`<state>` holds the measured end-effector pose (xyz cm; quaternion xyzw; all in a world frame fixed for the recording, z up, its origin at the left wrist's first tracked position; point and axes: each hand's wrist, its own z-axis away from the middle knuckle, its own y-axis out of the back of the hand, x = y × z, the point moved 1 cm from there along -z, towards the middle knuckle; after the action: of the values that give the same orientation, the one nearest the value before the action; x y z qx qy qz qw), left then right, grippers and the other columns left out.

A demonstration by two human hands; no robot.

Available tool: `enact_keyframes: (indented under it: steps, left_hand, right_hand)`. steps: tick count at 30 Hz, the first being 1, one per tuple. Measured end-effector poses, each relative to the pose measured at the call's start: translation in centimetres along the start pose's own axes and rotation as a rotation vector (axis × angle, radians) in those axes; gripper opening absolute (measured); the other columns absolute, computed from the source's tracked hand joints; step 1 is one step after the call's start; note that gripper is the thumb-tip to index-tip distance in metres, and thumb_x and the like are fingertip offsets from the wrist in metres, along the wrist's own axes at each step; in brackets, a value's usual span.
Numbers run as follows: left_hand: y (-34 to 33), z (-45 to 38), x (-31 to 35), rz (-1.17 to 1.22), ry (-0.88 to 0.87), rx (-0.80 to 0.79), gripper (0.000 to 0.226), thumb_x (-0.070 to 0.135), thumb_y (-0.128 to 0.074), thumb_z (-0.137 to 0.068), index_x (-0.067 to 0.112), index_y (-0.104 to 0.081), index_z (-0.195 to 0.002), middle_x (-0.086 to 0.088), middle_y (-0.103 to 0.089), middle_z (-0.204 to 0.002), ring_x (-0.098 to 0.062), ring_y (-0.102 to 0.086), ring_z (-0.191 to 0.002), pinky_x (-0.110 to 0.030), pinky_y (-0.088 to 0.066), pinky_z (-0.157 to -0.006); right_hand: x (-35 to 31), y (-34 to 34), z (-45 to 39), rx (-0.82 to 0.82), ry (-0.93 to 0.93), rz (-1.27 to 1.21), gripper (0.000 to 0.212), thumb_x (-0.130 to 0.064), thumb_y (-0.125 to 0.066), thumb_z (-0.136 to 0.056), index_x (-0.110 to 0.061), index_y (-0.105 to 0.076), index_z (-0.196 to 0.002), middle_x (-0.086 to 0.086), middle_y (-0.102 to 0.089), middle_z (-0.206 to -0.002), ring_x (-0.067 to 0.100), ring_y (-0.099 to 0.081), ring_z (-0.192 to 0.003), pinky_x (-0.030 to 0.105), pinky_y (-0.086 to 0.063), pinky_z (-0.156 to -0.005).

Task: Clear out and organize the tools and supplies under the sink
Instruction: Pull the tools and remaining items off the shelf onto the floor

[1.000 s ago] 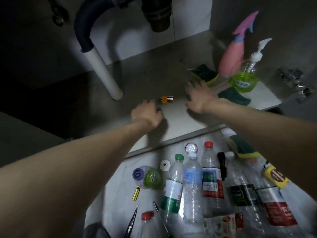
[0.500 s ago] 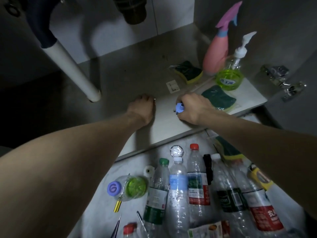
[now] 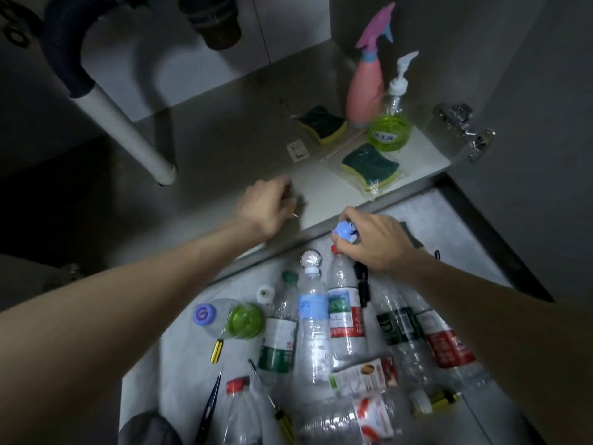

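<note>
two hands: both reached toward the front edge of the cabinet floor (image 3: 224, 149) under the sink.
right hand (image 3: 372, 239): its grip was curled round a small blue object (image 3: 345, 231), held just above the red cap of an empty bottle (image 3: 346, 313) on the floor outside.
left hand (image 3: 266, 207): fingers curled on the cabinet floor near its front lip, pinching something small and pale; what it was could not be told.
cleared pile: a row of empty plastic bottles lay side by side on the floor before the cabinet, with a short jar with a purple lid (image 3: 224, 319), tweezers (image 3: 210, 409) and a yellow-handled screwdriver (image 3: 439, 399) among them.
remaining inside: a pink spray bottle (image 3: 365, 94), a green soap pump (image 3: 390, 130) and two wrapped sponges (image 3: 369, 165) stood at the right of the cabinet, well apart from both hands; a small pale card (image 3: 297, 150) lay near the middle.
step in hand: likely carrying small bits out to join the pile.
next move: probably set the blue object down in a free gap among the bottles without knocking them, then reach for the card and sponges.
drain pipe (image 3: 128, 136): angled down at left, clear of the arms.
</note>
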<state>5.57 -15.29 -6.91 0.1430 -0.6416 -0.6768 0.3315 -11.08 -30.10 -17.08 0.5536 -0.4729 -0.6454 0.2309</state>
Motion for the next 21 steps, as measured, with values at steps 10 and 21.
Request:
enact_keyframes:
  steps: [10, 21]
  left_hand:
    - [-9.0, 16.7, 3.9, 0.262, 0.070, -0.222, 0.009, 0.027, -0.045, -0.103, 0.020, -0.041, -0.099, -0.008, -0.061, -0.092, -0.027, -0.058, -0.079, -0.037, -0.043, -0.068]
    - [-16.7, 25.9, 3.4, 0.612, 0.633, -0.254, 0.034, -0.002, -0.064, -0.090, 0.015, -0.054, -0.118, -0.012, -0.067, -0.110, -0.021, -0.068, -0.090, -0.040, -0.061, -0.076]
  right_hand:
    - [0.0, -2.1, 8.8, -0.271, 0.128, 0.124, 0.031, -0.060, -0.038, -0.083, -0.032, -0.043, -0.095, -0.006, -0.067, -0.088, 0.021, -0.060, -0.071, 0.031, -0.038, -0.058]
    - [-0.6, -1.4, 11.6, -0.406, 0.290, 0.501, 0.038, -0.039, -0.062, -0.088, -0.021, -0.056, -0.122, 0.001, -0.059, -0.118, 0.021, -0.054, -0.112, 0.032, -0.038, -0.068]
